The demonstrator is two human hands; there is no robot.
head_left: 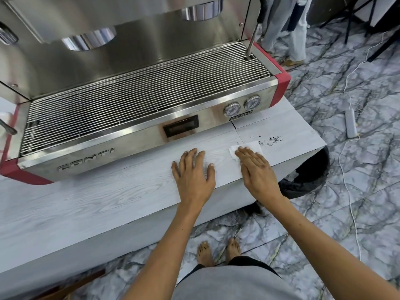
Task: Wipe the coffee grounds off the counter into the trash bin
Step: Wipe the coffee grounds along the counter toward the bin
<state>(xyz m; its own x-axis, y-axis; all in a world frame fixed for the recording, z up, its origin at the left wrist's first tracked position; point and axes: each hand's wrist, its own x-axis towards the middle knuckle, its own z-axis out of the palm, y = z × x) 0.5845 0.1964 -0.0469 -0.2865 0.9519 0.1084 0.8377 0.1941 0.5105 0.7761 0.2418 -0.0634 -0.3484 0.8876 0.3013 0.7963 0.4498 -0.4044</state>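
Observation:
Dark coffee grounds (273,140) lie scattered on the pale wood-grain counter (108,191) near its right end. A white tissue (252,148) lies flat just left of them, pressed down by my right hand (257,169), whose fingers are flat on it. My left hand (193,169) rests palm down on the bare counter with fingers spread, holding nothing. A black-lined trash bin (307,176) stands on the floor below the counter's right end, partly hidden by the counter edge.
A large steel espresso machine (129,100) with red corners and a wire drip grate fills the back of the counter. A steam wand (252,40) hangs at its right. Another person's legs (283,29), a power strip (350,123) and cables are on the marble floor.

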